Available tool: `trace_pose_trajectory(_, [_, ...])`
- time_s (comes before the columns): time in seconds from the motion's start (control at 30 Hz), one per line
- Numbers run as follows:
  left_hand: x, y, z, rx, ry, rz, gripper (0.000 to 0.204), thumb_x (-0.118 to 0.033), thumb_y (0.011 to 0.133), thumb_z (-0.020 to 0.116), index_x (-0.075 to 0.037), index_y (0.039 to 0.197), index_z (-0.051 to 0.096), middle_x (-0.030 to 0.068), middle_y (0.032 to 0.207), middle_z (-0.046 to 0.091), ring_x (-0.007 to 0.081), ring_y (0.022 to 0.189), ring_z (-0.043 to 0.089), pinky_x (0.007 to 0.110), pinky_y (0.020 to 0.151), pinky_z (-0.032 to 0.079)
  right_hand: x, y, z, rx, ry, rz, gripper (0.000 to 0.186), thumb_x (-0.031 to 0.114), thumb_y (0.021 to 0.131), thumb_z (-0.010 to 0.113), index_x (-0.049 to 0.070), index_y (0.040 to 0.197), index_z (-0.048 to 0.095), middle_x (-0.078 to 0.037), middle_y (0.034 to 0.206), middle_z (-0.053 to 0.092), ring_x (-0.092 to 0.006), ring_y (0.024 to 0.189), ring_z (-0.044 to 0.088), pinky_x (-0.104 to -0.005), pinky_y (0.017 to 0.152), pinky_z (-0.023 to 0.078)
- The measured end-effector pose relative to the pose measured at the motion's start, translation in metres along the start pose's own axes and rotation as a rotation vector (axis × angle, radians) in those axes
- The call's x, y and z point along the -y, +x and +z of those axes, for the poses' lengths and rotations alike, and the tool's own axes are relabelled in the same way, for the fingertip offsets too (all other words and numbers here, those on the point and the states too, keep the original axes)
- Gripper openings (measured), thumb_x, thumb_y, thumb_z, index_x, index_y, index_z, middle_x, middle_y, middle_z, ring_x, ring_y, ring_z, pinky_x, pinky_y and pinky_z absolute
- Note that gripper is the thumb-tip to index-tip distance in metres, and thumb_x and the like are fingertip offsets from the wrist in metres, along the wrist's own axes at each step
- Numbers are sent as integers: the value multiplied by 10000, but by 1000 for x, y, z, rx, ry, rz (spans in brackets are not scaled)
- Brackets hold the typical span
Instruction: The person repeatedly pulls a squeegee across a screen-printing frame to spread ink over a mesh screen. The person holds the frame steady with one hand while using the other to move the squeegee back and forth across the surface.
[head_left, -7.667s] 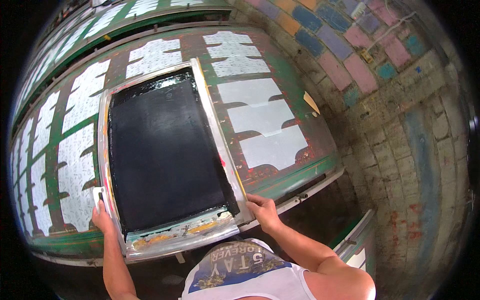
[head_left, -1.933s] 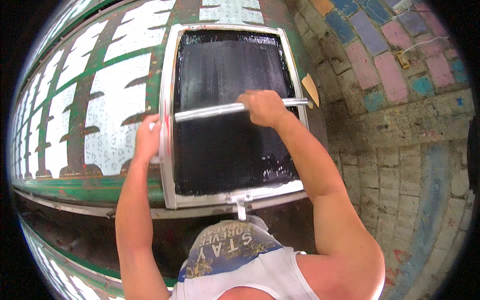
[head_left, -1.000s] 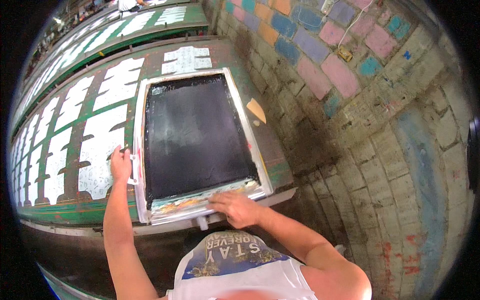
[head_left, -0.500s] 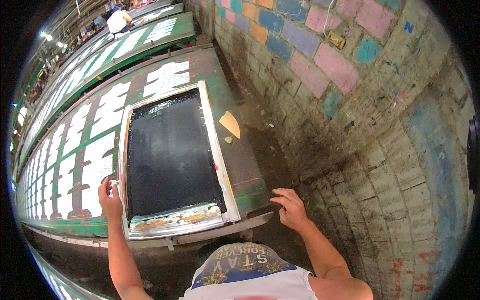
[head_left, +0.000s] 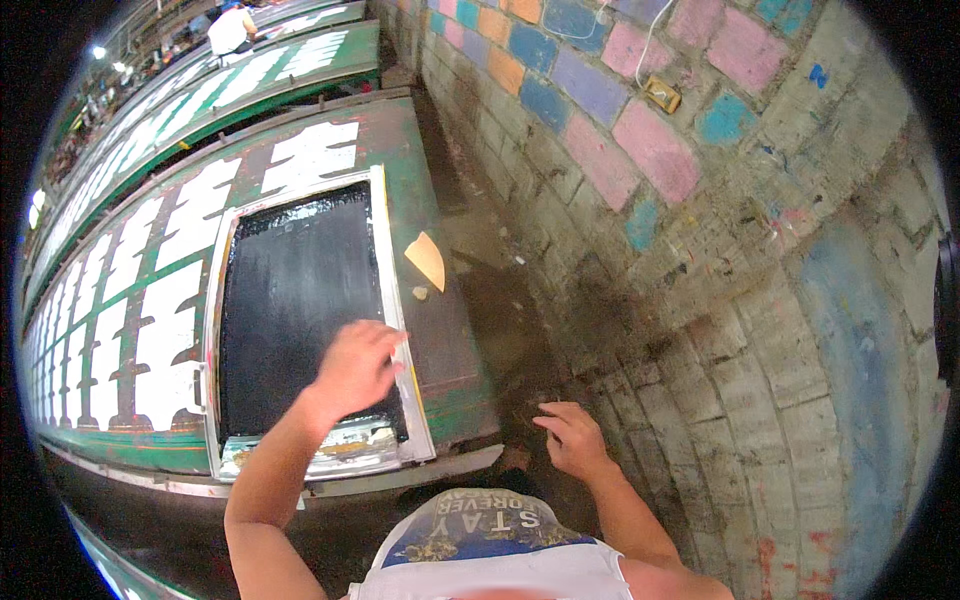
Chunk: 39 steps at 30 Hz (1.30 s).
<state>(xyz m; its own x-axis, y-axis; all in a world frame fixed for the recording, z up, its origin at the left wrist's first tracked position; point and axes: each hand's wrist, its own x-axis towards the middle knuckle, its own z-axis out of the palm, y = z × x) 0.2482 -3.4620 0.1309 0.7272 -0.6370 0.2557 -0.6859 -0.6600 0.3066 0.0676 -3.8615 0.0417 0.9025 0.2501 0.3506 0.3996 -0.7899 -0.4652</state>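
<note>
My left hand is over the right half of the screen frame with its black ink-covered mesh, fingers loosely curled and apart; whether it touches the frame is unclear. A silver bar lies along the frame's near end, streaked with ink and yellow. A white handle sits on the frame's left side. My right hand hangs in the air beyond the table's right corner, fingers apart, holding nothing. The frame lies on the green printing table, beside rows of white fabric pieces.
A tan offcut and small lump lie right of the frame. Behind, a co-worker is at further long tables. A block wall with painted patches and a cord-fed yellow box runs along the right.
My left hand has left the frame's left handle and swung right over the mesh. My right hand left the silver bar and moved right, off the frame. The view has turned toward the wall.
</note>
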Motion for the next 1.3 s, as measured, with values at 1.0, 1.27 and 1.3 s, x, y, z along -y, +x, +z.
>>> trace_pose_trajectory(1.0, [-297,193,81,331,-1840,476,421,-289,1066,760,20,1352,780,238,1469,727,452,1496,582,638,1260,395,-371,83,-86,116,196,-304,376,-11,807,708,109,1150,808,-141,1239,792,-387,1160,745,-484,1010,621])
trace_pose_trajectory(1.27, [-244,211,117,158,-1667,222,388,-257,1147,643,2,1416,749,212,1508,706,410,1496,584,595,1281,378,-363,224,-65,242,192,-506,345,-4,835,733,117,1151,802,-126,1199,800,-375,1123,757,-481,985,625])
trace_pose_trajectory(1.3, [-235,215,117,188,-1672,167,405,-264,1177,587,-1,1448,731,230,1552,668,382,1512,571,580,1292,369,-361,240,-64,255,190,-513,339,-4,839,734,118,1147,802,-125,1189,802,-375,1117,759,-481,984,626])
